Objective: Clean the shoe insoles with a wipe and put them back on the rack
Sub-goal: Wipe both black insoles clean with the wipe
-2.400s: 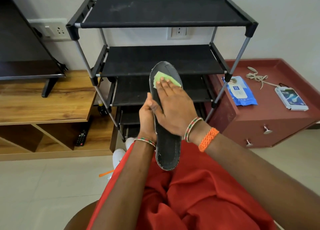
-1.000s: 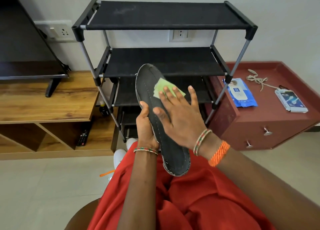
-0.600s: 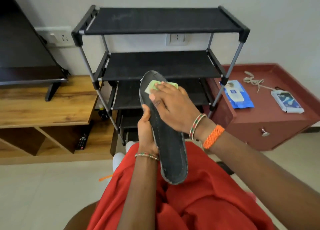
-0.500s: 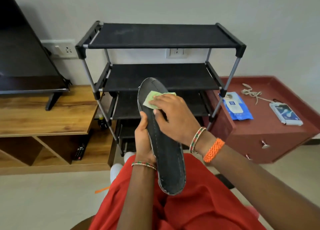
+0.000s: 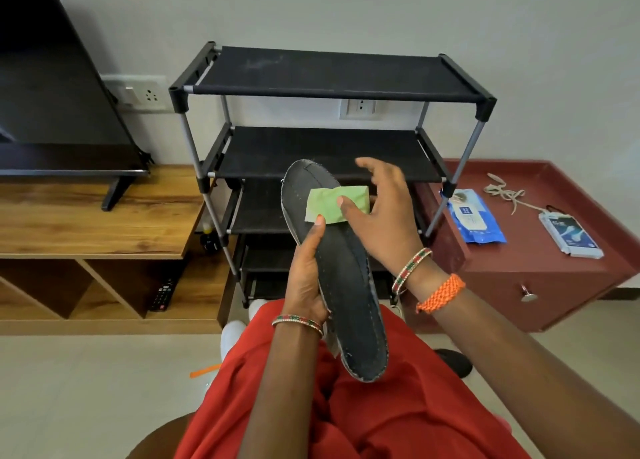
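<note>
A dark grey insole [image 5: 346, 285] stands tilted over my lap, toe end up, in front of the black shoe rack [image 5: 329, 74]. My left hand [image 5: 306, 278] grips the insole's left edge, and its thumb pins the lower corner of a folded green wipe [image 5: 327, 204] near the toe. My right hand [image 5: 384, 216] hovers at the insole's right side with fingers spread and straight. Only its thumb tip touches the wipe. The rack's visible shelves hold nothing.
A red cabinet [image 5: 536, 271] to the right carries a blue wipes pack [image 5: 476, 218], a second pack [image 5: 569, 235] and a knotted cord [image 5: 502, 192]. At the left, a TV [image 5: 52, 95] stands on a wooden unit [image 5: 86, 223] with a remote [image 5: 162, 294] on its lower shelf.
My right hand stopped pressing the wipe on the toe end and lifted its fingers off, spreading them. My left thumb moved up onto the wipe. The view tilted up.
</note>
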Action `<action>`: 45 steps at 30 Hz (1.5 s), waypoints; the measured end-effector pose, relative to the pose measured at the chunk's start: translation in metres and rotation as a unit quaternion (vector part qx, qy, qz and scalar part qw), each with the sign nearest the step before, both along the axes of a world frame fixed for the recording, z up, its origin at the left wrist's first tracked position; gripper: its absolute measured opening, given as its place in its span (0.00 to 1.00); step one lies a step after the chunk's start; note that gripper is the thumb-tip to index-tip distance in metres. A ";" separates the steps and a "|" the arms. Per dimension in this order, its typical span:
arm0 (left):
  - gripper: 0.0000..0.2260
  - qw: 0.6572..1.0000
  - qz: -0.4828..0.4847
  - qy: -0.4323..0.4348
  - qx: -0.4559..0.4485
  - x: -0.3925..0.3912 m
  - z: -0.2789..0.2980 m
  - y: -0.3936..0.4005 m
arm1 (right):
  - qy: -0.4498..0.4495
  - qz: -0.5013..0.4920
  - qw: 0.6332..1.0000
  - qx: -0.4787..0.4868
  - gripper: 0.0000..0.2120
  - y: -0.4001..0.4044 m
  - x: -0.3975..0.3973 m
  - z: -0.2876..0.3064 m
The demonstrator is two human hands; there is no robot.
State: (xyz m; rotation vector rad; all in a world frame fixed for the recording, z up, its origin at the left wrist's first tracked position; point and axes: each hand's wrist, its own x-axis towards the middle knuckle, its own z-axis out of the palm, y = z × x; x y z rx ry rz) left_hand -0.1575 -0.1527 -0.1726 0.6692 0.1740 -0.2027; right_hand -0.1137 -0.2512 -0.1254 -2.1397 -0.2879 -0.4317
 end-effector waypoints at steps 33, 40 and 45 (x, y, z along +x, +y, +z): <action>0.08 0.967 0.198 0.080 0.137 -0.001 0.003 -0.005 | 0.227 0.158 0.955 0.101 0.15 -0.029 -0.005 0.006; 0.11 0.967 0.199 0.077 0.139 -0.001 0.003 -0.003 | 0.203 0.136 0.964 0.102 0.24 -0.026 -0.007 0.004; 0.03 0.969 0.197 0.091 0.121 -0.002 0.004 -0.002 | 0.230 0.124 0.958 0.117 0.27 -0.024 -0.008 0.008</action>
